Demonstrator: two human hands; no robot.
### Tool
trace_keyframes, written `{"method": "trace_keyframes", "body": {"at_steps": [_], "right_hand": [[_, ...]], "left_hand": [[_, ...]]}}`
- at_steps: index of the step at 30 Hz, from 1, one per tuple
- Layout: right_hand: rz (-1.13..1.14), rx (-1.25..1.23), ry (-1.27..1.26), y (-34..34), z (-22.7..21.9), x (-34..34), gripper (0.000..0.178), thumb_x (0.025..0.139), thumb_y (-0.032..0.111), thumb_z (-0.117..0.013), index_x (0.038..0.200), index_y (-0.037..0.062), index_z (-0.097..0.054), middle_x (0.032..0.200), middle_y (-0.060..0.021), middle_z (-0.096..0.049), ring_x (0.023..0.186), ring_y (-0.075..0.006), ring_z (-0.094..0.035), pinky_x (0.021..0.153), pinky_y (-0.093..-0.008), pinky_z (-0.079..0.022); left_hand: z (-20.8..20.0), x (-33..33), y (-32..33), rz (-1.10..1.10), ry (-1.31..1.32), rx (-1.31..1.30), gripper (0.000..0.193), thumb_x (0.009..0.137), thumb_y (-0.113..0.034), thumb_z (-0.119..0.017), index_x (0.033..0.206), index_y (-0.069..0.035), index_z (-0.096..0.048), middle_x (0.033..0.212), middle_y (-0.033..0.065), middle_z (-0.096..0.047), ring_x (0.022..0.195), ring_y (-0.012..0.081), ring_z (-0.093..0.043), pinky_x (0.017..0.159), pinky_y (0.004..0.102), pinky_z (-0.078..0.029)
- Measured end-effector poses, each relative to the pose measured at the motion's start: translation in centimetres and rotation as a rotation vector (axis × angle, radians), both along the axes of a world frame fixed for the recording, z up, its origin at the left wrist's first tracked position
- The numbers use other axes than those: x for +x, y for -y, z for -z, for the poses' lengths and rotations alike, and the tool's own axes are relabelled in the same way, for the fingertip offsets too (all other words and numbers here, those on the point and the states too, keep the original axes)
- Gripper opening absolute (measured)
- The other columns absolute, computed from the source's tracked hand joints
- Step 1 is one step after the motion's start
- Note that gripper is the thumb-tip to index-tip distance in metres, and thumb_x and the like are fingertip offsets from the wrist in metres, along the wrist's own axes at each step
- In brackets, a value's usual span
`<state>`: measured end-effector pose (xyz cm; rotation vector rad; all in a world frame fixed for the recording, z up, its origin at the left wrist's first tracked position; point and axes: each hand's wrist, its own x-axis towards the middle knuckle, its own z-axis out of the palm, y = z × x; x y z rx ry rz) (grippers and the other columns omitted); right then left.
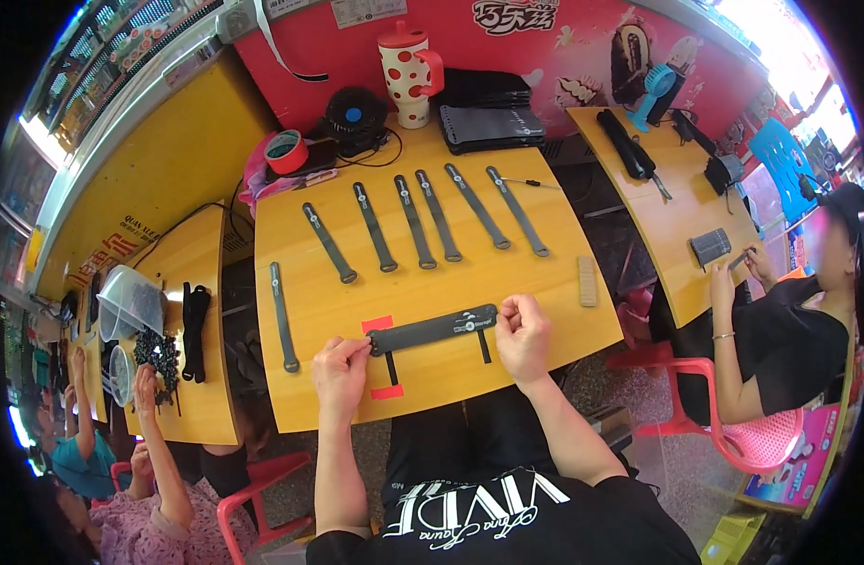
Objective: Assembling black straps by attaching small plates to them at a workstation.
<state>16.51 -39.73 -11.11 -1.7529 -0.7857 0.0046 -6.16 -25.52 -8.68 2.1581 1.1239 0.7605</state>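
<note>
A wide, dark strap with white print and rounded ends lies across the front of the yellow table. My left hand pinches its left end, and my right hand is closed with thumb and finger at its right end. Under the strap, red tape marks and two thin black strips show on the tabletop. Beyond it, several narrow dark straps with looped ends, one of them a slanted strap, are spread in a row. Another narrow strap lies near the left edge.
A ribbed tan block lies at the right edge. At the back are a spotted tumbler, a black fan, a tape roll and stacked dark sheets. People sit at side tables left and right, one on a red chair.
</note>
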Motion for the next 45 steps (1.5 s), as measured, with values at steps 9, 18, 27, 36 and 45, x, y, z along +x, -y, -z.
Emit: {"method": "trace_keyframes", "body": {"at_steps": [9,18,27,36,45], "right_hand": [[-0.038,0.134,-0.158,0.1,0.9,-0.1,0.023,0.075,-0.013,-0.060,0.092,0.0016,-0.057,0.075,-0.0025,-0.055,0.060,-0.0078,-0.051,0.054,-0.0230,-0.043],[-0.052,-0.024,-0.062,0.8,1.0,0.3,0.022,0.074,-0.011,-0.058,0.092,0.0017,-0.058,0.075,-0.0077,-0.056,0.064,-0.0170,-0.055,0.057,-0.0287,-0.045],[-0.425,-0.106,0.632,0.3,-3.2,-4.8,0.030,0.077,-0.004,-0.060,0.103,0.0085,-0.068,0.079,-0.0100,-0.058,0.067,-0.0263,-0.061,0.057,-0.0357,-0.050],[-0.597,-0.179,0.498,-2.6,-5.7,-10.2,0.031,0.080,0.004,-0.062,0.111,0.0055,-0.066,0.080,-0.0145,-0.063,0.067,-0.0283,-0.065,0.056,-0.0363,-0.049],[-1.167,-0.334,-1.014,2.7,-6.4,-9.4,0.031,0.088,0.011,-0.067,0.117,0.0016,-0.064,0.099,-0.0015,-0.065,0.082,-0.0084,-0.057,0.066,-0.0232,-0.046]], "left_hand": [[1.0,-0.6,-0.3,-0.012,-0.022,0.005,0.011,0.078,-0.009,-0.073,0.087,-0.004,-0.074,0.070,0.0136,-0.061,0.067,0.0285,-0.062,0.060,0.0369,-0.046],[0.6,-2.9,0.1,-0.056,0.187,0.090,0.012,0.082,-0.010,-0.069,0.089,-0.001,-0.073,0.072,0.0158,-0.064,0.069,0.0312,-0.064,0.063,0.0364,-0.048],[-1.0,-8.4,-1.4,-0.561,-0.486,0.313,0.035,0.080,-0.033,-0.074,0.097,-0.003,-0.073,0.095,0.0143,-0.060,0.099,0.0322,-0.055,0.082,0.0449,-0.045],[1.1,-8.4,-2.8,-0.577,-0.348,0.210,0.023,0.074,-0.022,-0.078,0.087,-0.005,-0.071,0.098,0.0116,-0.060,0.102,0.0318,-0.052,0.085,0.0464,-0.042],[-7.1,-3.1,4.9,0.032,0.522,-0.135,0.004,0.086,0.002,-0.065,0.089,0.001,-0.063,0.075,0.0044,-0.065,0.066,0.0093,-0.061,0.056,0.0234,-0.046]]}}
